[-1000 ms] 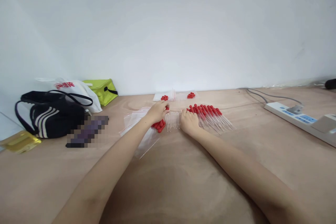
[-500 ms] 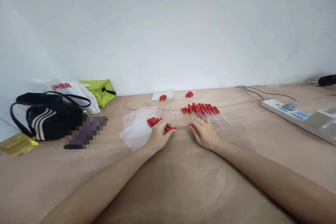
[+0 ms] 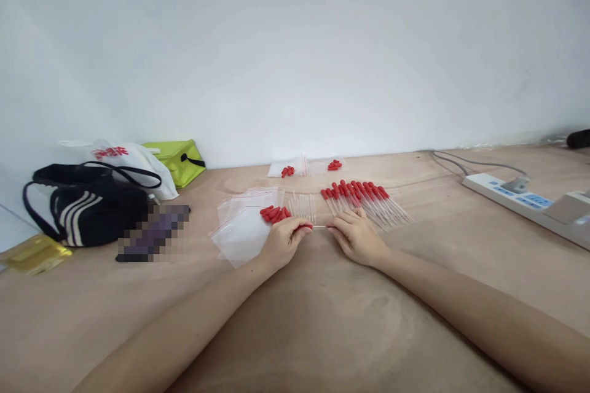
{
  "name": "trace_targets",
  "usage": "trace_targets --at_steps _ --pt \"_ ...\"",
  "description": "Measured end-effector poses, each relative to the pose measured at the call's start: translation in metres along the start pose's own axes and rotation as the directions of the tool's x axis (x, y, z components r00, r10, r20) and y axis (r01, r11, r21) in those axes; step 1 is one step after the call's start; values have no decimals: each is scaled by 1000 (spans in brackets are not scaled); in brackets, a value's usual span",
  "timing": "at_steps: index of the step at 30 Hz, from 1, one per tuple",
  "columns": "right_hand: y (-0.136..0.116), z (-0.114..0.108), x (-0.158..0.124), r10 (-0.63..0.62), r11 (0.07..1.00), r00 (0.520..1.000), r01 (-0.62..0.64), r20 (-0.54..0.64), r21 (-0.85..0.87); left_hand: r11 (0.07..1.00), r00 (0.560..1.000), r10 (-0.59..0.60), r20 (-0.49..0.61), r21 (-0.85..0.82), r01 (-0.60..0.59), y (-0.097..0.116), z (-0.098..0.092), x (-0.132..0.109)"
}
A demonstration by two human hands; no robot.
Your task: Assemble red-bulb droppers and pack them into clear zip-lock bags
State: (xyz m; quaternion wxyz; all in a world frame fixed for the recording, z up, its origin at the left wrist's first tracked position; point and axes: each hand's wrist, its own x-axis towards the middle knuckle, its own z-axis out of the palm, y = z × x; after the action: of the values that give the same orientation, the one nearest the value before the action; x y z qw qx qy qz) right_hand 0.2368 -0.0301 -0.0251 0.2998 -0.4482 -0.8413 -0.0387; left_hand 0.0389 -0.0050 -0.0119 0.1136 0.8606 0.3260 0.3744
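My left hand pinches a red rubber bulb on the wooden table. My right hand pinches a thin clear glass tube whose end meets that bulb. Just behind my left hand lie loose red bulbs and a bunch of bare clear tubes. A row of several finished droppers with red bulbs lies behind my right hand. Clear zip bags are stacked to the left of my left hand.
Two small bags holding red bulbs lie near the wall. At the left stand a black striped bag, a white plastic bag, a green pouch and a yellow packet. A white power strip with cables lies at the right.
Both hands drew back from the piles toward me. My left hand took a red bulb, my right hand a clear tube, and the two pieces came together between the hands.
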Motion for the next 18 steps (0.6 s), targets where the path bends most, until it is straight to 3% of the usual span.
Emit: trace_targets --at_steps 12,18 --pt "5 2 1 -84 994 996 85 -20 65 990 995 103 -5 -94 -103 -4 -1 -3" --pt "4 -1 3 -133 991 991 132 34 27 988 986 153 64 11 -154 -3 -1 -3"
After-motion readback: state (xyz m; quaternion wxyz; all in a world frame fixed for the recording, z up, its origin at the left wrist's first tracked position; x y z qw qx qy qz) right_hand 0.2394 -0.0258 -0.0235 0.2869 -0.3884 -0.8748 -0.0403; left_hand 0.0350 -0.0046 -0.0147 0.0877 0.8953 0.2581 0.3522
